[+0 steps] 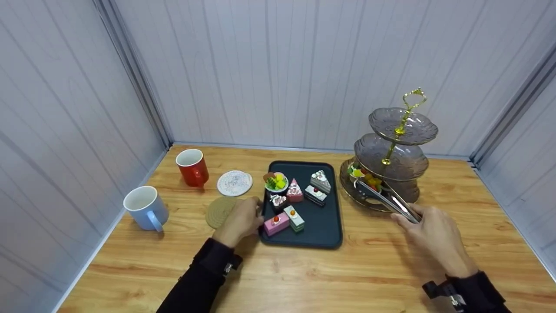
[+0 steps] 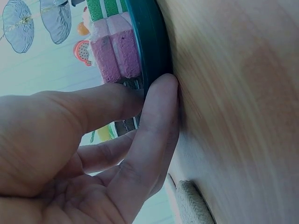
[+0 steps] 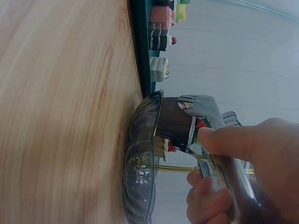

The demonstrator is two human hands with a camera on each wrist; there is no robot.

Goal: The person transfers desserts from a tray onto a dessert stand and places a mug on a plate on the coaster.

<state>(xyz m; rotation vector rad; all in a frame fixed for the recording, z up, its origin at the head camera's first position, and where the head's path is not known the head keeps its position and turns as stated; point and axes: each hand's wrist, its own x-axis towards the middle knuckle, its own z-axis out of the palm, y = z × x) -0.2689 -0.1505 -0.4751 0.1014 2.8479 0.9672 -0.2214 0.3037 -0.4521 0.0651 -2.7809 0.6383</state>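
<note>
My left hand (image 1: 244,218) pinches the left rim of a black tray (image 1: 320,226), thumb on the inner side and fingers outside, as the left wrist view shows. Toy cakes lie on the tray, among them a pink cake (image 1: 276,224) and a green-and-white cake (image 1: 294,218) near the hand. My right hand (image 1: 434,230) grips metal tongs (image 1: 397,206). Their ends are around a dark cup-shaped fruit cake (image 3: 175,121) at the bottom tier of a three-tier stand (image 1: 391,156). Another fruit-topped cake (image 1: 355,171) sits beside it. Whether the held cake touches the plate cannot be told.
A red mug (image 1: 192,168) and a light blue mug (image 1: 145,208) stand at the left. Between them and the tray lie a white coaster (image 1: 234,182) and a woven coaster (image 1: 219,212), the latter partly under my left hand. Panel walls (image 1: 278,78) enclose the wooden table.
</note>
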